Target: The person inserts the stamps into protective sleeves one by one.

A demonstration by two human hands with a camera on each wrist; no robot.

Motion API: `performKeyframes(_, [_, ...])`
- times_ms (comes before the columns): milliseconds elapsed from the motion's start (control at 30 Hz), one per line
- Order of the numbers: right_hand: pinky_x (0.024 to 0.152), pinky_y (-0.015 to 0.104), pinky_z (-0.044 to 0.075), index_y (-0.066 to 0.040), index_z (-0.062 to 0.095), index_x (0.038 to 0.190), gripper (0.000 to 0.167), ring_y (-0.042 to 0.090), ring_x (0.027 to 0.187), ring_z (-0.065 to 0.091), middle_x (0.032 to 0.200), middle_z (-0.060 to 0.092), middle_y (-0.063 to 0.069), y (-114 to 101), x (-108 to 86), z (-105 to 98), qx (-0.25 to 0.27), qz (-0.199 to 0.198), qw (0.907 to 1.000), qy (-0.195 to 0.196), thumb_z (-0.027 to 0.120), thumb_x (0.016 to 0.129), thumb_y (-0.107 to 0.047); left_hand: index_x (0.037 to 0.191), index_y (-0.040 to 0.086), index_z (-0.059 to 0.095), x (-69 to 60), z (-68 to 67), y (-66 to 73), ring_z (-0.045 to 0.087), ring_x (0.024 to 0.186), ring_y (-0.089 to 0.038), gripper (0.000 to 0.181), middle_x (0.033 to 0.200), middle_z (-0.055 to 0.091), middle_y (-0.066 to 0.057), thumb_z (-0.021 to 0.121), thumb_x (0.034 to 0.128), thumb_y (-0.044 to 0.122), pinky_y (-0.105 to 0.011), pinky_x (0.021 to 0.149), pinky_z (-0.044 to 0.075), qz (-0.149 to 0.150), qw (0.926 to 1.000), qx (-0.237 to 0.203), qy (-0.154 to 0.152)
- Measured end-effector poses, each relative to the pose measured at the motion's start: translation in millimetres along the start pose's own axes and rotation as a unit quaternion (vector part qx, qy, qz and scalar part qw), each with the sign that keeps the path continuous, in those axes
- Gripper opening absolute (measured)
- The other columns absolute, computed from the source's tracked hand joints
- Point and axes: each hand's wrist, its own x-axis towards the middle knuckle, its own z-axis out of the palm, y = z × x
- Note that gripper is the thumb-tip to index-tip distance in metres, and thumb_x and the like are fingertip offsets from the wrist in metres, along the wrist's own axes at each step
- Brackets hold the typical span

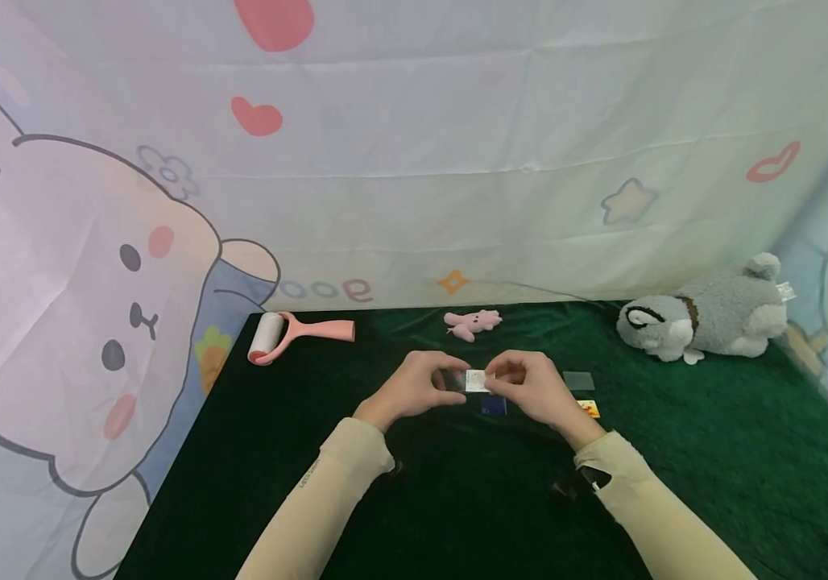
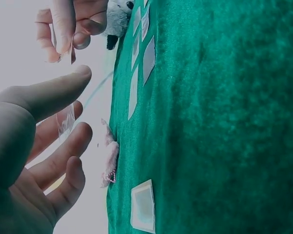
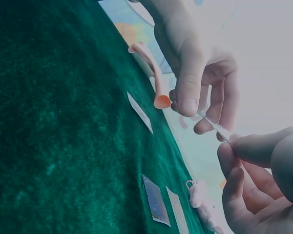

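Note:
Between both hands, above the dark green cloth, is a small white card with a clear plastic sleeve at its left end. Whether the card lies inside the sleeve is not clear. My left hand holds the sleeve's left side between thumb and fingers. With thumb and fingertips my right hand pinches the right end of the card. The right wrist view shows the card and film edge-on as a thin strip. A dark blue square packet lies on the cloth just below the hands.
Right of the hands lie a clear flat piece and a yellow card. Behind them is a small pink plush toy. A pink lint roller lies back left, a grey plush toy back right. A pale square lies on the cloth.

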Motion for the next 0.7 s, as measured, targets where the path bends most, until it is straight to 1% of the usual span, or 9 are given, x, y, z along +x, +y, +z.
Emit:
performKeyframes(100, [0.081,0.037,0.058,-0.012,0.075,0.111,0.013,0.021,0.089,0.068,0.108,0.074,0.007,-0.9,0.4,-0.9,0.0,0.0,1.0,-0.002,0.075,0.099,-0.015,0.135,0.017,0.07,0.8,-0.7,1.0,0.066,0.078,-0.011,0.046,0.111,0.071,0.004,0.085,0.0914,0.019,-0.027,0.068,0.058,0.0,1.0,0.007,-0.001])
performKeyframes(300, [0.077,0.035,0.057,-0.012,0.076,0.111,0.013,0.021,0.085,0.065,0.103,0.073,0.006,-2.3,2.4,-2.7,-0.01,-0.007,0.9999,-0.002,0.076,0.099,-0.015,0.136,0.017,0.071,2.1,-3.2,6.1,0.066,0.08,-0.012,0.046,0.115,0.073,-0.005,0.084,0.0922,0.019,-0.027,0.068,0.058,0.008,0.9999,0.013,-0.004])
performKeyframes(367, [0.075,0.034,0.056,-0.012,0.076,0.111,0.013,0.021,0.083,0.064,0.101,0.072,0.005,-2.9,2.8,-2.8,-0.013,-0.005,0.9999,-0.002,0.076,0.098,-0.015,0.135,0.018,0.071,2.4,-3.5,8.0,0.066,0.08,-0.012,0.045,0.116,0.073,-0.006,0.084,0.092,0.019,-0.027,0.068,0.058,0.009,0.9998,0.015,-0.004])
performKeyframes(600, [0.076,0.035,0.057,-0.012,0.075,0.111,0.013,0.021,0.084,0.065,0.101,0.072,0.005,-4.4,1.4,0.0,-0.009,-0.002,0.9999,-0.006,0.076,0.098,-0.015,0.133,0.018,0.073,2.8,-0.1,12.4,0.065,0.079,-0.01,0.044,0.113,0.072,0.002,0.085,0.091,0.02,-0.026,0.066,0.056,0.008,0.9995,0.029,-0.003])
performKeyframes(700, [0.078,0.035,0.057,-0.012,0.075,0.112,0.014,0.02,0.086,0.067,0.103,0.073,0.005,-3.6,0.5,0.2,-0.004,-0.008,0.9999,-0.007,0.075,0.099,-0.016,0.133,0.018,0.073,3.0,0.7,11.1,0.065,0.078,-0.011,0.044,0.11,0.072,0.005,0.085,0.0914,0.021,-0.026,0.065,0.056,0.009,0.9994,0.033,-0.003])
